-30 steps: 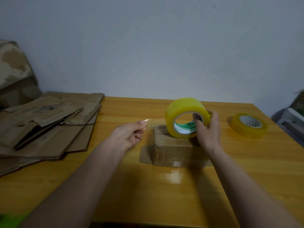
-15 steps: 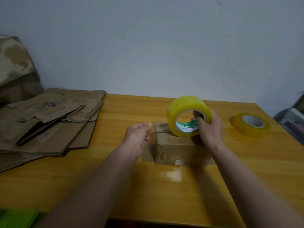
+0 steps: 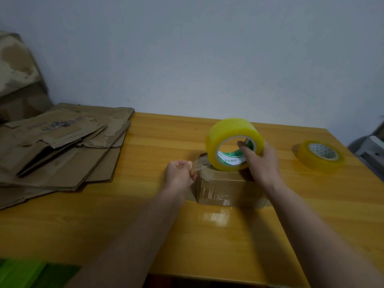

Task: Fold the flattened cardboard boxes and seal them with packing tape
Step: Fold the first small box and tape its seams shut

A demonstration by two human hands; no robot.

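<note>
A small folded cardboard box (image 3: pixel 226 189) sits near the middle of the wooden table (image 3: pixel 145 225). On its top stands a wide yellow tape roll (image 3: pixel 233 143), upright on its edge. The right hand (image 3: pixel 262 161) grips the roll — fingers (image 3: pixel 244 147) curled through the core, the rest wrapped round the outside. The left hand (image 3: pixel 179 172), just beside the box's left end, pinches the free tape strip (image 3: pixel 200 163) between closed fingers, the strip stretched from roll to hand over the box's top left corner. Flattened cardboard boxes (image 3: pixel 60 150) lie stacked at the table's left side. A second, thinner tape roll (image 3: pixel 319 155) lies flat to the right — well apart from the box.
</note>
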